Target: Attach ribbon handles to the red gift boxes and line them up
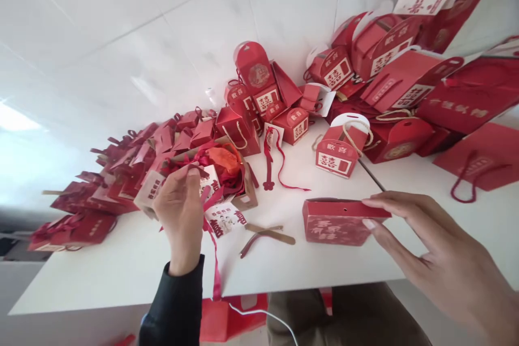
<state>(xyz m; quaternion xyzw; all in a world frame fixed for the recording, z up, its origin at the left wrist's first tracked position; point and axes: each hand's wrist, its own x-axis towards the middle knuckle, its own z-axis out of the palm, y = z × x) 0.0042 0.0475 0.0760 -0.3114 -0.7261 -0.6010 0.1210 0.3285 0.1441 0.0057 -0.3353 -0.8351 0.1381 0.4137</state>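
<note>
My right hand (438, 251) pinches the upper right edge of a red gift box (332, 224) between thumb and fingers; the box stands on the white table (275, 275). Raised over a cardboard box (247, 197) of red ribbons and orange cloth, my left hand (180, 211) has its fingertips closed on a dark red strip, partly hidden. A pink ribbon (215, 267) hangs beside that wrist and over the table's front edge. Under it lies a white printed card (225, 220). Between the hands rest open scissors or snips (267, 235).
Folded red boxes (138, 162) crowd the table's left. Assembled red boxes (259, 86) stack along the back wall. A handled box (334, 151) sits behind the right-hand one. Red bags (482, 157) fill the right. A red tassel tag (268, 165) lies mid-table. A white cable (263, 312) hangs below the edge.
</note>
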